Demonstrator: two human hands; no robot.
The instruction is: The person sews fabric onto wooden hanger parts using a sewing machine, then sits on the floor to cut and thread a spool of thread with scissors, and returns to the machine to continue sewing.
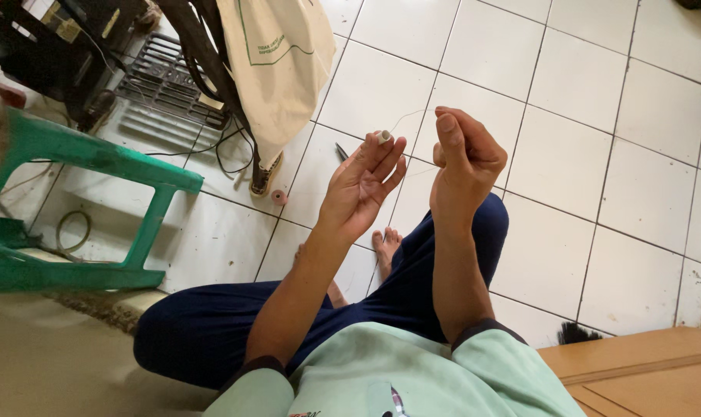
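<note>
White thread (pixel 409 116) being drawn taut between raised hands, left hand (pixel 360 185) pinching the small pale spool (pixel 384 137) at its fingertips, right hand (pixel 462 158) clenching the free end, needing steady, even tension.

Left hand (pixel 360 185) pinches a small spool (pixel 384 137) — thread (pixel 409 116) runs to right hand (pixel 462 158).

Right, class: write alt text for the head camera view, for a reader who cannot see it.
A seated person's left hand holds a small white spool at its fingertips, while the right hand pinches its thin thread. Below lie white floor tiles, with a green plastic chair at left.
</note>
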